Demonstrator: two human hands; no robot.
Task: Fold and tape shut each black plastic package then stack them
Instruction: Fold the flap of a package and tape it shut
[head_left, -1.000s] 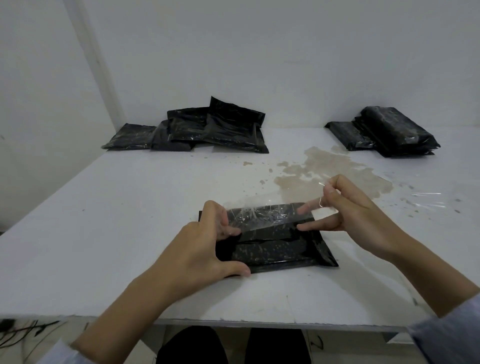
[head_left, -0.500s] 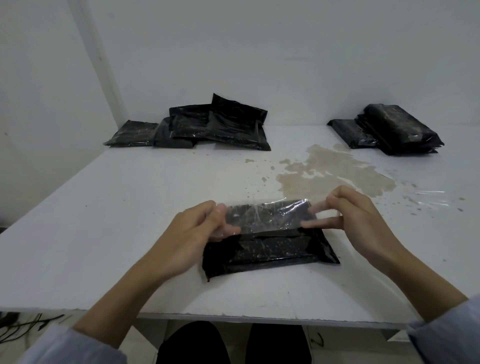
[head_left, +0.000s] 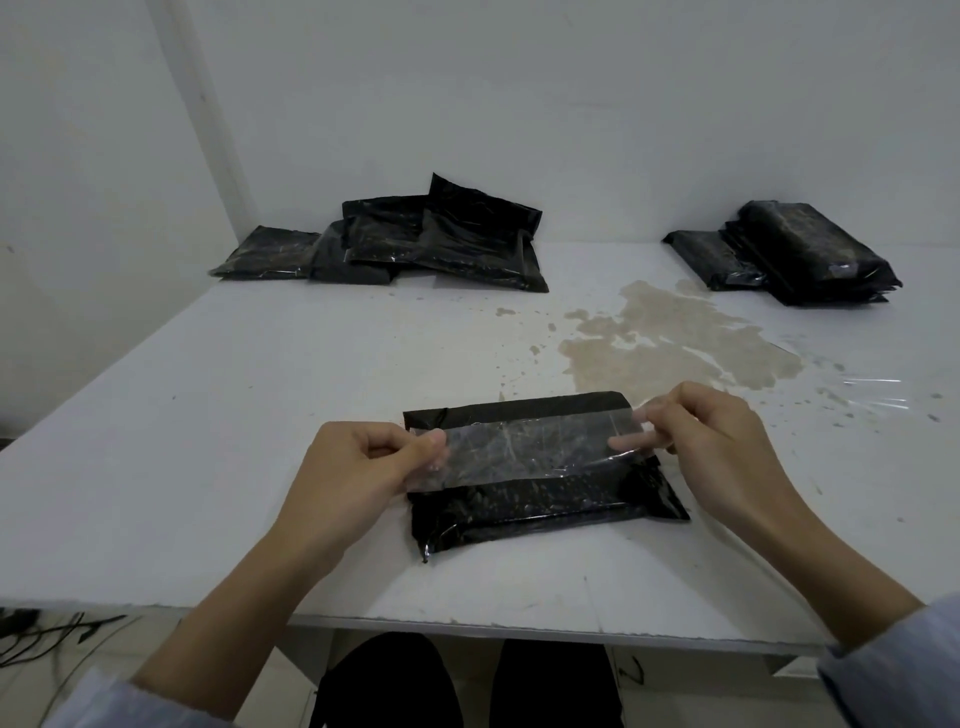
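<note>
Two hands: left hand (head_left: 358, 467) and right hand (head_left: 711, 441) each pinch one end of a clear tape strip (head_left: 524, 452).
Tape: stretched left to right across the package's upper half.
Package: black package (head_left: 540, 499) lies flat on the white table (head_left: 208, 441) near its front edge, long axis left-right, right end slightly farther away.
Far left: loose pile of packages (head_left: 415, 244).
Far right: stacked packages (head_left: 795, 252).
</note>
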